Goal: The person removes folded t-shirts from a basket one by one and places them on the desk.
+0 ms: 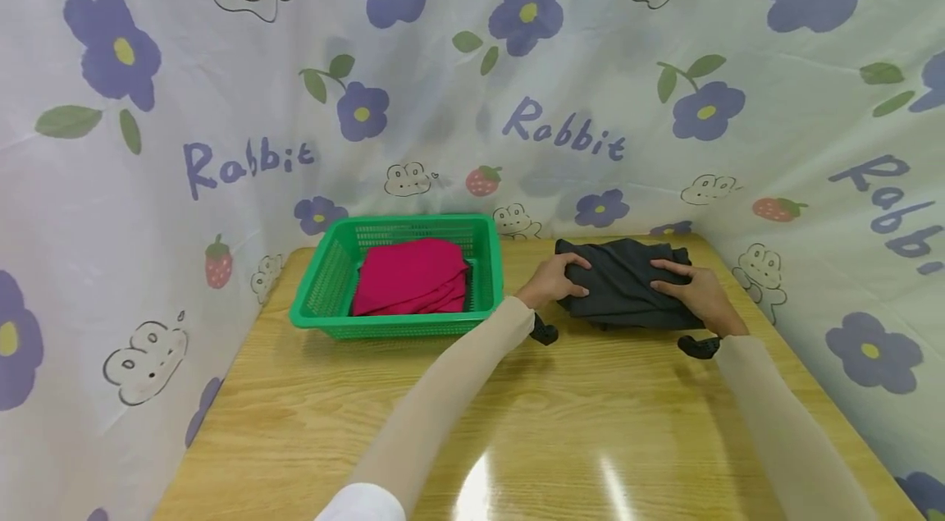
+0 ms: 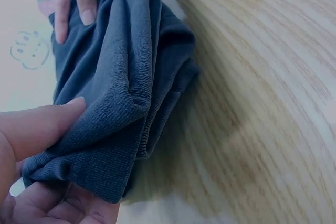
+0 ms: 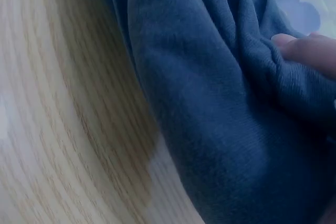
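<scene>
A folded dark grey garment (image 1: 620, 279) lies across the right back of the table, its layers loosely bunched. My left hand (image 1: 552, 281) grips its left end; in the left wrist view the thumb (image 2: 47, 127) presses on top while fingers (image 2: 68, 205) are tucked beneath the edge. At the opposite end, my right hand (image 1: 705, 298) holds the garment with thumb and a finger spread over the top, its other fingers hidden. One fingertip (image 3: 286, 43) pushes into the fabric in the right wrist view.
Left of the garment stands a green plastic basket (image 1: 310, 314) with folded magenta cloth (image 1: 409, 275) inside. A wooden table (image 1: 591, 414) extends toward me. Patterned curtains (image 1: 435, 78) enclose the back and both sides, close behind the basket and garment.
</scene>
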Demonstrator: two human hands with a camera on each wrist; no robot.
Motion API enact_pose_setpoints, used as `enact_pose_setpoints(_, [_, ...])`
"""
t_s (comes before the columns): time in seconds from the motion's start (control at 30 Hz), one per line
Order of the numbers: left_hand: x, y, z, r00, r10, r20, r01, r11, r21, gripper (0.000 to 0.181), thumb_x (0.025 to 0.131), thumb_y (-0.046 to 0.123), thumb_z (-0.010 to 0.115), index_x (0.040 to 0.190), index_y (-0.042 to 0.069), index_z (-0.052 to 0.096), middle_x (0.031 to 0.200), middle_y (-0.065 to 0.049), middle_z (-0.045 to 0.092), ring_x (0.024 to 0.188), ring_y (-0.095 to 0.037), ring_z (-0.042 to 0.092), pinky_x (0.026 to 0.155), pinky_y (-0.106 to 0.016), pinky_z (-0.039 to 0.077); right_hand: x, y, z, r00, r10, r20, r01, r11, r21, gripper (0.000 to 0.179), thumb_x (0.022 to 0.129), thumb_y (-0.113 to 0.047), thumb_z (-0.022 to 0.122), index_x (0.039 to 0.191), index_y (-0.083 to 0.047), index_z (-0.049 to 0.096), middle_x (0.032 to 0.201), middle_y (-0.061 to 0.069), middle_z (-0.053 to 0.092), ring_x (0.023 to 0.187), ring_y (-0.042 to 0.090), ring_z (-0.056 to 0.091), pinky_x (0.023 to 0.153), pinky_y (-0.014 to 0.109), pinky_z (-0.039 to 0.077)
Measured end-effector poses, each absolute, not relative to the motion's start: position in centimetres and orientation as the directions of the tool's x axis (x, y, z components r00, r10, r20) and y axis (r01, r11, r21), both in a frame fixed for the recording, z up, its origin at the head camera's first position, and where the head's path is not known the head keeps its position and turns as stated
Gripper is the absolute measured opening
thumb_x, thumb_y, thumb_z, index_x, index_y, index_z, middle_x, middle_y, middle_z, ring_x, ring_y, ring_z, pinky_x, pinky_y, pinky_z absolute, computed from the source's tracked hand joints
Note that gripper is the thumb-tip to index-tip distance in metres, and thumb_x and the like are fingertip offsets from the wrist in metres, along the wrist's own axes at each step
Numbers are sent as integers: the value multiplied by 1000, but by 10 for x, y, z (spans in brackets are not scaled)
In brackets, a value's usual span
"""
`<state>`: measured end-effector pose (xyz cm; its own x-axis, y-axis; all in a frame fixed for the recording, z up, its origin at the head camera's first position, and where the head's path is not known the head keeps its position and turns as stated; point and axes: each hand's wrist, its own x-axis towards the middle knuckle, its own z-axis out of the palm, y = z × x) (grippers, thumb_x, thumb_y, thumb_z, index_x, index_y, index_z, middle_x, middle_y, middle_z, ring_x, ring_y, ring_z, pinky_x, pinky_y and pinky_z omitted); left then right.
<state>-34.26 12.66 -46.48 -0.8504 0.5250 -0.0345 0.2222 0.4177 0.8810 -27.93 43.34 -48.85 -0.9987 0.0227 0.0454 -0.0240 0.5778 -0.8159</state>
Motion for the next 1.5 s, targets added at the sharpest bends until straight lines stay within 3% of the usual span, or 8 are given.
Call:
enact_pose_setpoints(0.1, [-343,129,-468,-855,517,-52,206,430,879,45,90,2,79,131,18,68,150,-10,50,122,-29,59,88,-34,54,-283,434,-493,-999,26,46,-22,590,-807,59,95,-39,76,148,-18,59,163,25,29,65,28,30,71,43,39])
enact_pose_setpoints(0.2, [-344,131,-472,-859,508,-61,195,434,879,45,91,1,78,132,18,67,151,-10,49,124,-30,58,89,-35,54,-287,434,-497,-999,16,43,-25,581,-814,59,96,-36,76,148,-14,58,165,25,24,105,36,55,90,48,44])
enact_pose_setpoints(0.27, [-345,133,-474,-861,504,-59,197,439,877,45,92,0,77,132,17,67,152,-11,49,125,-30,57,89,-35,54,-288,433,-499,-999,14,41,-25,573,-819,59,96,-33,76,148,-12,58,166,26,21,139,45,39,107,58,38])
enact_pose_setpoints(0.33, [-347,134,-477,-863,501,-58,197,440,876,46,92,0,76,133,16,66,152,-10,49,128,-30,55,90,-35,54,-290,434,-501,-999,22,38,-19,570,-822,59,95,-32,77,147,-12,59,166,26,19,150,48,23,113,65,30])
enact_pose_setpoints(0.43, [-348,136,-481,-866,496,-59,193,441,877,46,92,0,76,134,15,66,152,-11,49,131,-31,54,92,-36,53,-293,434,-502,-999,26,29,-8,587,-810,58,96,-31,76,147,-11,59,167,27,17,150,49,21,114,66,27])
enact_pose_setpoints(0.67, [-353,138,-491,-862,503,-55,195,430,882,46,93,0,75,135,14,65,154,-12,47,133,-32,52,95,-38,53,-299,431,-504,-998,44,34,2,645,-764,54,97,-28,75,146,-11,60,163,30,23,146,50,29,105,56,38])
enact_pose_setpoints(0.93, [-356,141,-497,-873,483,-69,174,439,881,45,94,1,75,135,15,64,153,-13,47,134,-33,51,98,-40,52,-301,427,-508,-996,85,38,26,645,-764,50,97,-19,75,144,-9,62,162,31,25,145,53,28,112,67,30])
enact_pose_setpoints(1.5, [-357,142,-503,-854,506,-121,163,481,861,50,96,7,74,142,16,59,158,-12,41,139,-35,46,100,-43,49,-298,428,-511,-991,137,7,90,691,-717,50,99,-22,73,143,-5,61,157,36,31,139,56,35,109,67,34])
